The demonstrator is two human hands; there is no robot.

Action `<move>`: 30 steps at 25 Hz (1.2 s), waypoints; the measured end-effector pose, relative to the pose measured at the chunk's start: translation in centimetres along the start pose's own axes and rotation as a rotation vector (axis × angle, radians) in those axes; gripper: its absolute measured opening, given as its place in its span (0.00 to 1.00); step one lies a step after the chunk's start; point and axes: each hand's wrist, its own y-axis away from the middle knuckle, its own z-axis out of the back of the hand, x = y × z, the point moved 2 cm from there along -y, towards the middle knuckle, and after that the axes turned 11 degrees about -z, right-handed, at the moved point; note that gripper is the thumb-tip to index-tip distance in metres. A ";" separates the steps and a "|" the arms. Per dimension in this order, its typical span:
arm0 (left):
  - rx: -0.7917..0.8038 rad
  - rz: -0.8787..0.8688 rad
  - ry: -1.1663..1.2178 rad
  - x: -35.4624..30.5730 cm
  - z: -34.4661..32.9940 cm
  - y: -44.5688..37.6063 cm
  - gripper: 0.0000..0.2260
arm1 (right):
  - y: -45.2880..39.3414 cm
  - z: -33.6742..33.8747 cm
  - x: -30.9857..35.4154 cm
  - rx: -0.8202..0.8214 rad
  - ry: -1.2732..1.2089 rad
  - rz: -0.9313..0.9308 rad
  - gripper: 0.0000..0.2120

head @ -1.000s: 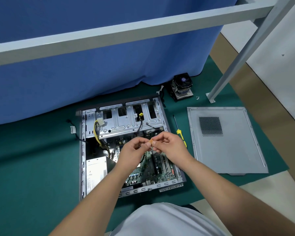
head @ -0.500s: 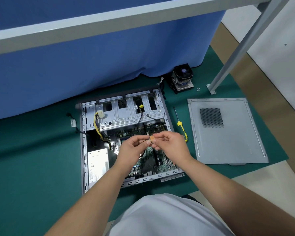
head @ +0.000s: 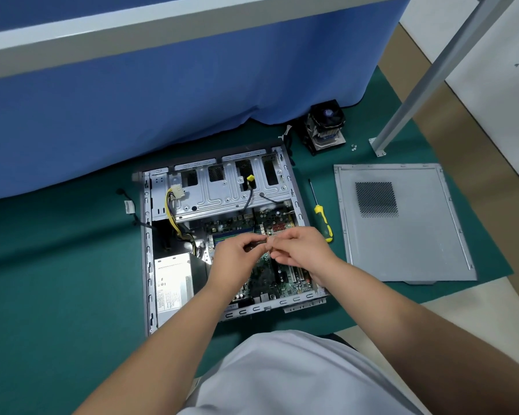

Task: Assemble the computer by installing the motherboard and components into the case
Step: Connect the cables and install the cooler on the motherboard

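An open computer case [head: 146, 265] lies flat on a green mat [head: 57, 280], its far edge near a blue curtain [head: 162, 115]. Bare mat stretches to the case's left. Inside sit the motherboard [head: 270, 274] and a power supply [head: 171, 283] whose label is too small to read. A yellow-handled screwdriver [head: 322, 218] lies just right of the case, between it and the side panel [head: 402, 223]. A cooler fan [head: 325, 125] stands by the mat's far edge. Above the motherboard, the left hand [head: 234, 259] and right hand [head: 304, 250] meet, fingertips pinching a small dark part [head: 256, 244] between them.
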 end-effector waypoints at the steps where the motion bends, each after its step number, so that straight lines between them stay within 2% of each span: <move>1: 0.020 -0.047 -0.077 -0.2 0.1 -0.1 0.07 | -0.1 0.0 0.1 -0.002 0.017 -0.030 0.05; 3: 0.045 -0.090 -0.126 -0.3 0.2 -0.2 0.08 | -0.2 -0.1 0.2 0.002 -0.014 -0.110 0.02; 5: 0.049 -0.051 -0.043 0.0 0.3 -0.2 0.07 | -0.1 -0.3 0.3 0.029 -0.102 -0.190 0.02; 9: -0.045 0.111 0.314 0.6 -0.5 0.5 0.06 | 0.1 -0.8 0.6 0.080 -0.239 -0.322 0.06; 12: -0.101 0.195 0.558 0.6 -1.4 1.1 0.07 | 0.2 -1.3 0.6 0.112 -0.286 -0.411 0.04; 13: -0.101 0.200 0.570 0.7 -1.4 1.1 0.07 | 0.2 -1.4 0.6 0.115 -0.305 -0.417 0.04; 17: -0.086 0.145 0.358 0.7 -0.5 0.9 0.06 | 0.1 -1.2 0.8 0.085 -0.339 -0.327 0.08; 22: -0.082 0.149 0.292 0.3 -0.5 1.0 0.08 | 0.3 -0.8 1.5 0.032 -0.093 -0.248 0.09; 24: -0.055 0.158 0.254 0.5 -0.4 0.9 0.08 | 0.2 -0.1 2.5 -0.054 0.226 -0.090 0.05; 26: 0.004 0.159 0.165 0.8 -0.5 0.8 0.06 | 0.0 0.8 4.4 -0.235 0.697 0.237 0.06; 27: 0.046 0.154 0.103 0.9 -0.5 0.7 0.06 | -0.2 1.0 5.3 -0.297 0.857 0.391 0.07; 30: 0.182 0.140 -0.074 1.3 -1.0 0.3 0.07 | -1.6 1.5 7.9 -0.285 1.119 0.740 0.14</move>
